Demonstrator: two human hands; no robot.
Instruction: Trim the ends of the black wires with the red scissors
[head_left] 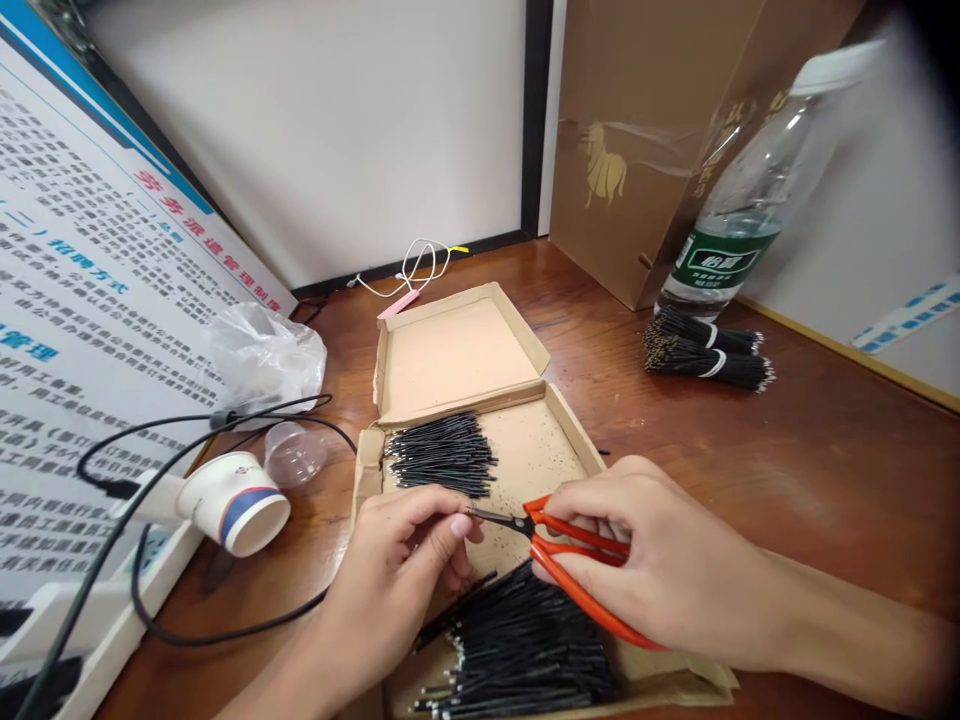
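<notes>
My left hand (420, 545) is closed in a pinch at the blade tips of the scissors; whatever sits between thumb and forefinger is too small and hidden to make out. In my right hand (645, 540) are scissors with red handles (581, 590), their dark blades pointing left and nearly closed. Both hands hover over an open cardboard box (562, 430). Below them lies a large pile of short black wires (536, 645) with pale ends. A smaller, neatly laid row of black wires (441, 452) rests behind my left hand. Dark specks dot the box floor.
Two banded bundles of black wires (705, 350) lie right, before a water bottle (727, 230) and a brown carton (630, 130). Left are a tipped paper cup (251, 510), clear plastic cup (296, 455), plastic bag (266, 355), power strip (154, 600) and black cable (232, 638).
</notes>
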